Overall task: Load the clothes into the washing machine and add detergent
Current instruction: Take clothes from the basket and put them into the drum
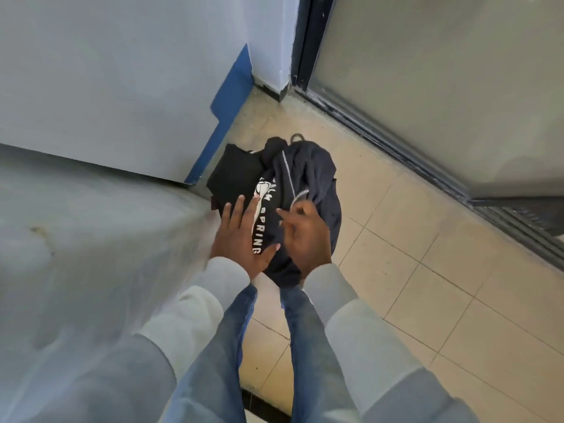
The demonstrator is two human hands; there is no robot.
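A heap of dark clothes (293, 178) lies on the tiled floor ahead of my feet: a black garment at the left and a navy one with white lettering and a pale zip. My left hand (241, 236) reaches over the heap's left side with its fingers spread and straight, close to or touching the fabric. My right hand (305, 236) is over the navy garment with its fingers loosely bent; whether it grips the cloth I cannot tell. Both arms wear pale grey sleeves. No washing machine or detergent is plainly recognisable.
A large grey surface (91, 239), blurred, fills the left side, beside a grey wall with a blue skirting (225, 108). A sliding door with a dark frame and floor track (396, 138) runs along the right. Beige tiles (427, 270) lie to the right of the heap.
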